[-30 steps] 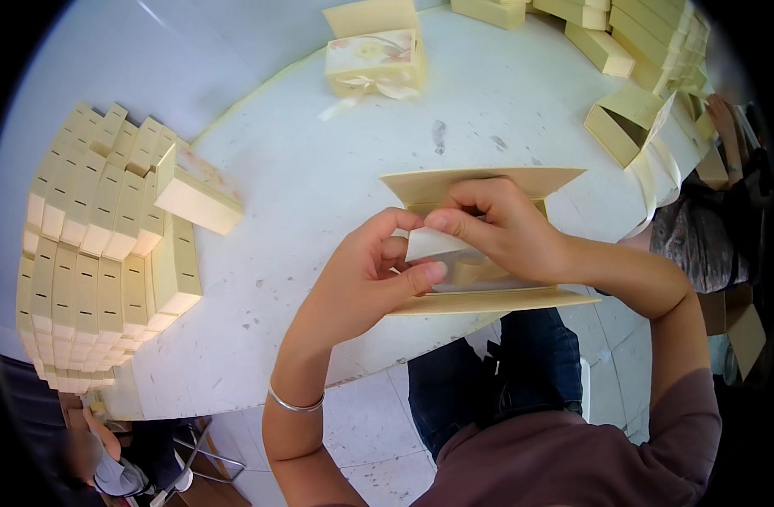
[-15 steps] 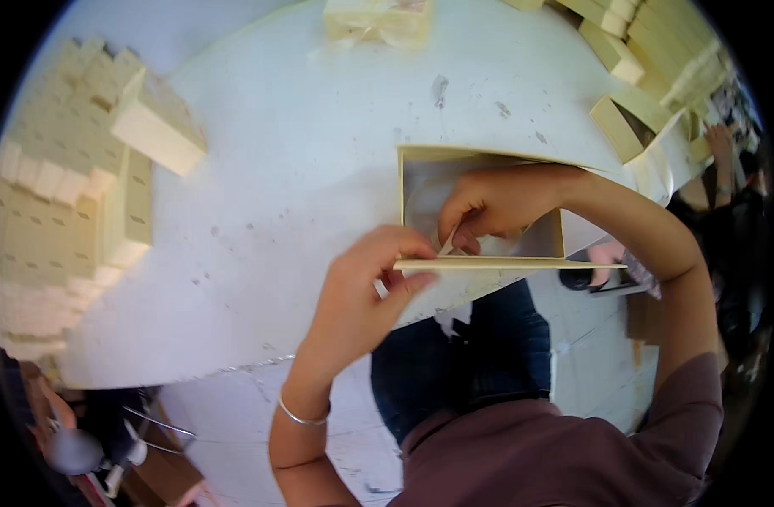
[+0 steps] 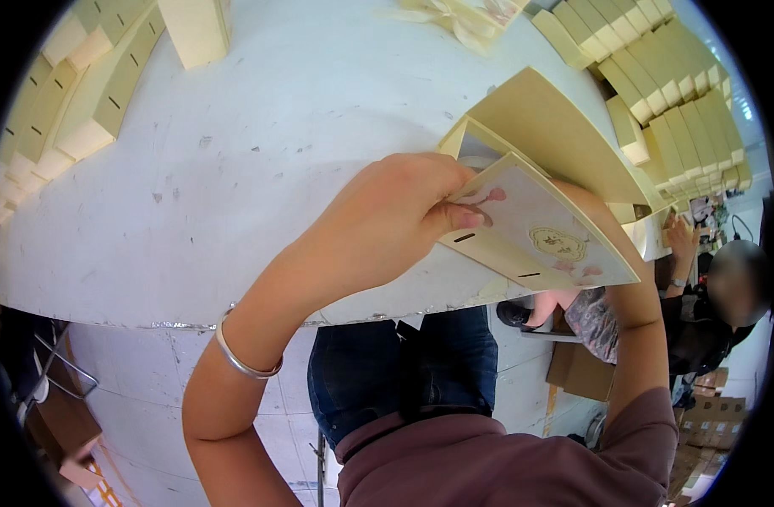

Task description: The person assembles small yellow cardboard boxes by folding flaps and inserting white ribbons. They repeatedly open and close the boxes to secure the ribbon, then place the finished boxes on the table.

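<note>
A cream cardboard gift box [image 3: 488, 250] stands tilted over the table's near edge, with its lid panels spread apart. The near flap [image 3: 535, 221] carries pink blossoms and an oval label. My left hand [image 3: 408, 215] pinches this flap's left corner between thumb and fingers. From the right, my right forearm [image 3: 619, 245] reaches in behind the flap, so the right hand and its fingers are hidden. Beyond it rises a plain cream panel [image 3: 547, 122]. Two dark slots show along the box's near side, below the flap.
Stacked cream boxes stand at the far left [image 3: 91, 101] and far right [image 3: 670, 76] of the white table [image 3: 192, 220]. A ribboned box [image 3: 467, 21] lies at the back. Over on the right, a co-worker's hand [image 3: 681, 239] is near the table.
The box has turned and tipped so its printed flap faces up. My left hand has shifted onto the flap's corner; my right hand has gone out of sight behind it. The view has swung too.
</note>
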Demonstrator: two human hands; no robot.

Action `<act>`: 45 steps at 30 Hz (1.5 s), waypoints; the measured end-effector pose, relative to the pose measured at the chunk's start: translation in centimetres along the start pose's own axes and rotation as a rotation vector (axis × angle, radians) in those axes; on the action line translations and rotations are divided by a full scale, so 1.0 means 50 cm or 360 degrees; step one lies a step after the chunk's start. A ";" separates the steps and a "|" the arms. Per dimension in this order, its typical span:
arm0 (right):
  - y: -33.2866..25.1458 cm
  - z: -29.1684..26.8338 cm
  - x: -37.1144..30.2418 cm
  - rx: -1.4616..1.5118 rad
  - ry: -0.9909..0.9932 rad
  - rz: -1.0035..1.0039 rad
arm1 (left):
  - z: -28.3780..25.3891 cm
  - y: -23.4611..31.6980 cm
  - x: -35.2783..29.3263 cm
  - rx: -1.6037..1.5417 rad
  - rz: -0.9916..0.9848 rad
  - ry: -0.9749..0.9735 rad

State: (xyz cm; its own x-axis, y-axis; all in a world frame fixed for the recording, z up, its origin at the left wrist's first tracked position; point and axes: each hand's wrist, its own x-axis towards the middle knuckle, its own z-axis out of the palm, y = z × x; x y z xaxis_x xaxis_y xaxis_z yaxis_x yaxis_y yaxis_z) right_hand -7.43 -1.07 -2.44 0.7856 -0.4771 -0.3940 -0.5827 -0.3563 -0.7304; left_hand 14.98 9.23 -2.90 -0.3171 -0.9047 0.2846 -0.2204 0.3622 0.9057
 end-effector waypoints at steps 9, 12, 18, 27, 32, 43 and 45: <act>-0.028 -0.011 0.013 0.0380 -0.0228 0.0026 | -0.009 -0.002 -0.002 0.0012 -0.0032 -0.0031; -0.040 0.002 0.019 0.0164 0.0006 0.0364 | -0.007 -0.002 0.001 0.0002 -0.0008 -0.0025; -0.036 -0.007 0.023 0.0384 -0.0178 0.0167 | -0.006 -0.006 0.000 -0.0036 -0.0077 -0.0018; -0.110 -0.023 -0.010 -0.0790 0.0003 -0.0099 | -0.010 -0.009 -0.006 0.0078 0.0023 0.0020; -0.152 -0.023 -0.090 -0.1134 0.0035 0.0121 | 0.001 -0.006 -0.027 0.0150 0.0170 0.0038; -0.092 0.003 -0.079 0.0303 0.0227 -0.0222 | 0.044 0.013 -0.053 0.0584 0.0481 -0.0115; -0.052 0.003 -0.078 0.0222 0.0196 -0.0406 | 0.055 0.024 -0.071 0.0625 0.0365 -0.0100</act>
State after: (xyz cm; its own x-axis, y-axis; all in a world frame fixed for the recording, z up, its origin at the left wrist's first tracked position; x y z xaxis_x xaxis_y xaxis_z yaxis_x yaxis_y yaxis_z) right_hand -8.94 1.86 0.93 0.8668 -0.4832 -0.1236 -0.3290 -0.3676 -0.8699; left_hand 13.31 13.47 -3.66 -0.4510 -0.7804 0.4332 -0.4670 0.6199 0.6306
